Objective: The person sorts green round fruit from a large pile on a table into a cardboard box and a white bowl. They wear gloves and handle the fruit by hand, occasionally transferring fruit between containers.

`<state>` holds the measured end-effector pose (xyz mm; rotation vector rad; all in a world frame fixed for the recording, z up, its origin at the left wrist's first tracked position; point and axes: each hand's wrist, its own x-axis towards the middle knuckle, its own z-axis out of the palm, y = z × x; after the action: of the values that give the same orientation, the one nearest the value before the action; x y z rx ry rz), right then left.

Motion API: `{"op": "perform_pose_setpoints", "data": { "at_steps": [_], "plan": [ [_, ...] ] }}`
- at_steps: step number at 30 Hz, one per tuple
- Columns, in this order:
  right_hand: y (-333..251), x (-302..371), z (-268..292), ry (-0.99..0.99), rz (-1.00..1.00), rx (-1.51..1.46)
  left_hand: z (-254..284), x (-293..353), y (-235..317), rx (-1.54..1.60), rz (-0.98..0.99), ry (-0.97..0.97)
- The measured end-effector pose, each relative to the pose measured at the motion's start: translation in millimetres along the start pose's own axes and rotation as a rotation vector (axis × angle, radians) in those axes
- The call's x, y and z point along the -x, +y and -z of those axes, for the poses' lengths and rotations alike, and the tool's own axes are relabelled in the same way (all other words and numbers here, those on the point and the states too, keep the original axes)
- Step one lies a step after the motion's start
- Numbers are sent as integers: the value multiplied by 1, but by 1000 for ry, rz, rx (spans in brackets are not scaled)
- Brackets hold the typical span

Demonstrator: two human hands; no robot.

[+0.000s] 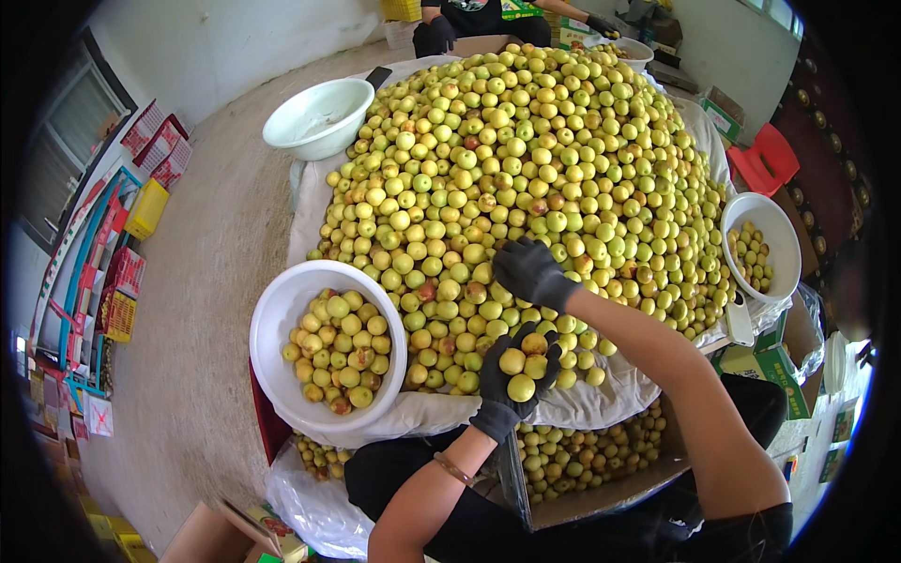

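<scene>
A large heap of round yellow-green jujubes (526,159), some blotched reddish brown, covers the cloth-lined table in front of me. My left hand (497,394), in a dark glove, is turned palm up at the heap's near edge, its fingers curled around several jujubes (521,388). Farther in and slightly right, my gloved right hand (533,272) reaches palm down onto the heap. Its fingertips are turned away among the fruit, so I cannot see whether they grip any. A white basin (266,328) partly filled with jujubes stands left of my hands.
Below my hands is an open carton (601,493) of jujubes. A pale basin (319,117) sits at the far left, another white basin (793,249) with jujubes at the right. A red chair (768,161) is beyond it. Across the heap a person (483,19) sits, wearing dark gloves.
</scene>
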<state>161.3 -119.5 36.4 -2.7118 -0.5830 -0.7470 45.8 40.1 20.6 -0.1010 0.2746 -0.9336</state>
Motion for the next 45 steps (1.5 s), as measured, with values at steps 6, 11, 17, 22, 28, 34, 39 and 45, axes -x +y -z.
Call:
{"op": "perform_pose_setpoints", "data": {
  "at_steps": [6,11,17,22,28,34,39,45],
  "plan": [
    [19,33,62,-134,-220,-105,-4,-1,-5,19,-30,54],
    [107,-39,53,-280,-134,348,3,-7,-12,11,-2,79],
    [84,-88,22,-836,-273,645,-6,-7,-1,14,-28,2],
    [92,-64,29,-623,-363,517,-28,-6,2,76,-96,-108],
    [-10,28,67,-25,-254,-504,-36,-6,8,146,-156,-124],
    [-74,69,79,68,-529,-819,-21,1,16,-162,-309,-145],
    [-63,117,100,89,-808,-1146,-43,35,53,-68,-481,-143],
    [-82,211,115,47,-874,-1172,-37,89,188,-1619,-1293,461]
  ]
}}
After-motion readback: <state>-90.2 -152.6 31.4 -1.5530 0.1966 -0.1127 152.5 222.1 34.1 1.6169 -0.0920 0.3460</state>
